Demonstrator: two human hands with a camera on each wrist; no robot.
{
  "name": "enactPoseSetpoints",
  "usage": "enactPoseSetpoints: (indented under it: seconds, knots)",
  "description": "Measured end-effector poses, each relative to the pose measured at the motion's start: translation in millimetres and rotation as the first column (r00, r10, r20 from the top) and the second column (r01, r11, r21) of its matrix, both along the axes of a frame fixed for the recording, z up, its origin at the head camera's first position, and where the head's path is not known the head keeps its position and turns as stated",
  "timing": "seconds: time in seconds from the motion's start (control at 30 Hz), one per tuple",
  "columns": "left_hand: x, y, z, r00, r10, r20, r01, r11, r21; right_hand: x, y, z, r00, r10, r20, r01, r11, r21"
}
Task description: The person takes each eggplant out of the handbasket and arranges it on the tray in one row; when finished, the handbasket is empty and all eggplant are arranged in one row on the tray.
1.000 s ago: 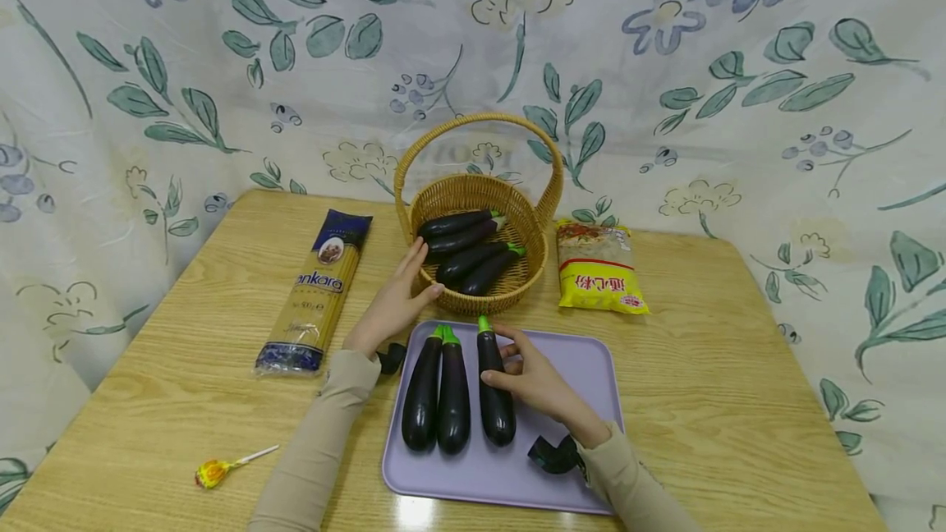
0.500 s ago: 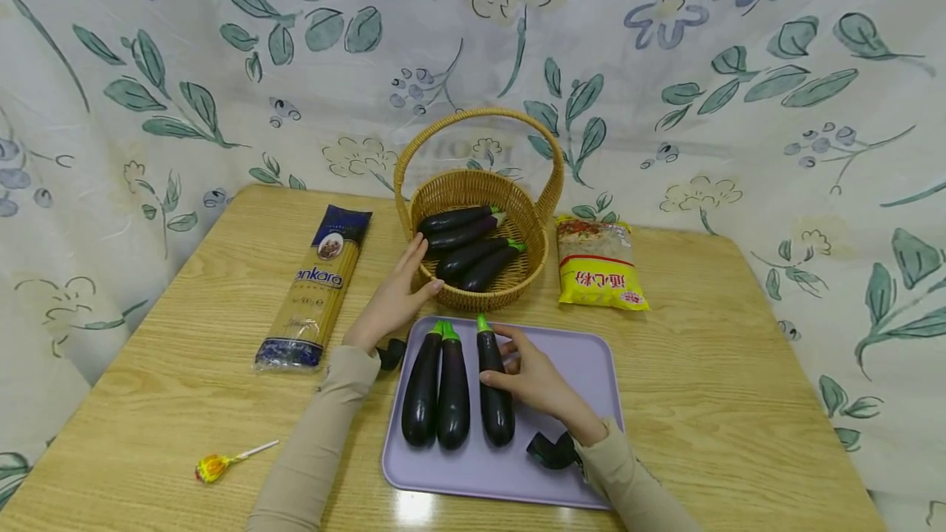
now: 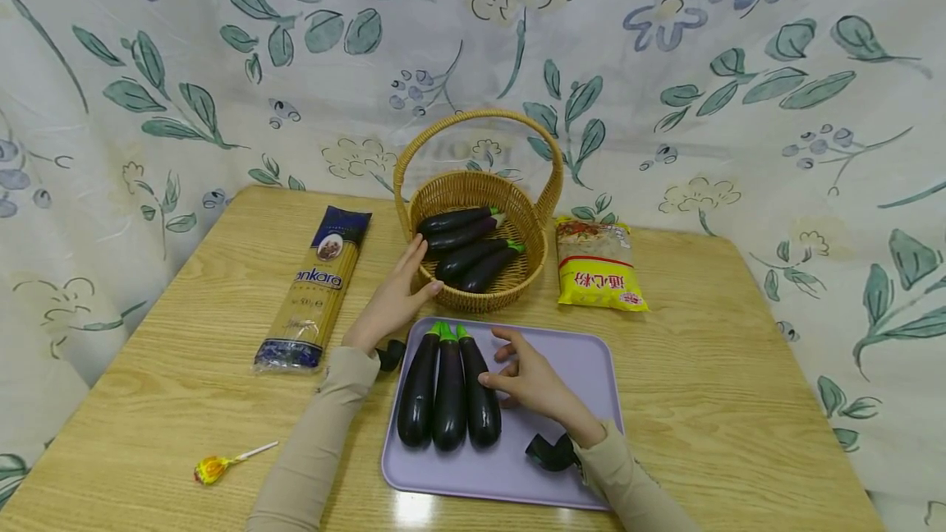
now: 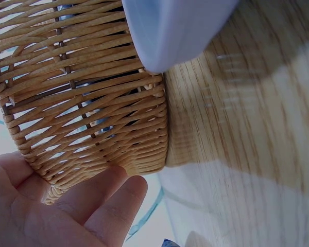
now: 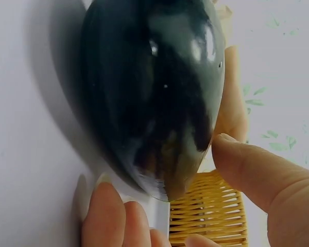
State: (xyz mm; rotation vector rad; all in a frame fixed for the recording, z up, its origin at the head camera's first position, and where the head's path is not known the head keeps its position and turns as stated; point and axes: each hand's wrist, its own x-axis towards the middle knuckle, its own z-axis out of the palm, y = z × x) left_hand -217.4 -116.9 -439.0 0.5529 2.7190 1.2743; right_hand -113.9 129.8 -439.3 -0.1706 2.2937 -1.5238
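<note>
Three glossy dark eggplants lie side by side on a lilac tray, green stems pointing away. Beside the rightmost eggplant is my right hand, its fingers spread and curved over the tray. In the right wrist view the thumb tip overlaps the eggplant's edge, while the other fingers stay apart from it. My left hand rests against the left front of a wicker basket, fingers extended along its woven wall. Several more eggplants lie inside that basket.
Left of the basket lies a long pack of spaghetti. A yellow bag of pasta is on its right. At the table's front left is a lollipop. The basket's tall handle arches up before a floral cloth.
The right eggplant has moved left against the other two, and my right hand has loosened from it, fingers now spread. My left hand keeps its place on the basket.
</note>
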Motion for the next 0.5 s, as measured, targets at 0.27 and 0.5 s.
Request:
enactPoseSetpoints:
  seconds: [0.27, 0.5]
  knots:
    - [0.0, -0.2, -0.6, 1.000, -0.002, 0.004, 0.002, 1.000, 0.000, -2.9, 2.8, 2.0, 0.999, -0.015, -0.031, 0.017, 0.999, 0.049]
    - [-0.7, -0.2, 0.0, 1.000, -0.009, 0.000, 0.009, 1.000, 0.000, -8.5, 8.5, 15.5, 0.994, 0.033, -0.105, -0.026, 0.997, 0.074]
